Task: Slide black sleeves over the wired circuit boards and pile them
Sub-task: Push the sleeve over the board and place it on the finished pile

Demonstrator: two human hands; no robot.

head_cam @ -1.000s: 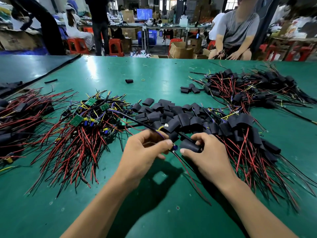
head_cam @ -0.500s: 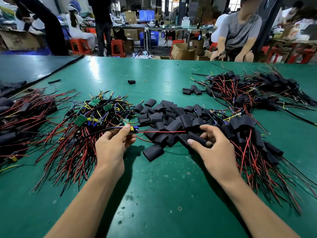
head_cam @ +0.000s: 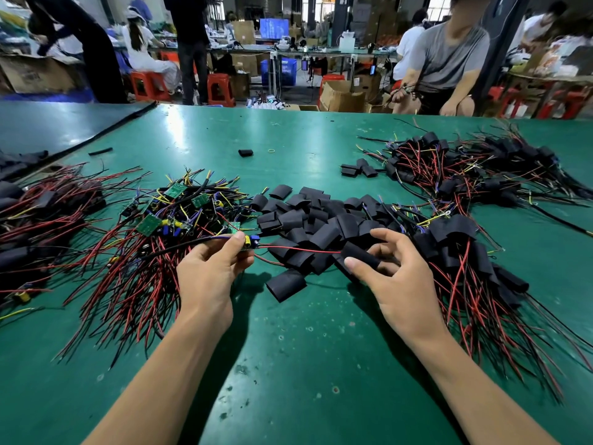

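Pinching a small green wired circuit board [head_cam: 247, 244] between thumb and forefinger, the left hand [head_cam: 208, 279] hangs just left of the heap of loose black sleeves [head_cam: 321, 220] on the green desk [head_cam: 288, 364]. The right hand [head_cam: 398, 285], at the heap's near right edge, grips one black tubular sleeve [head_cam: 361, 255]; the board's thin red wire [head_cam: 298, 250] reaches its mouth. Sleeved boards [head_cam: 455, 232] lie piled right of the heap.

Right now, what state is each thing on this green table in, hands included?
Left hand: pinches a small wired circuit board, unsleeved.
Right hand: holds one black tube sleeve; the board's red wire reaches its mouth.
Loose black flattened sleeves: heaped, empty.
Bare green boards with wires: tangled pile, unsleeved.
Sleeved boards: piled at the right.
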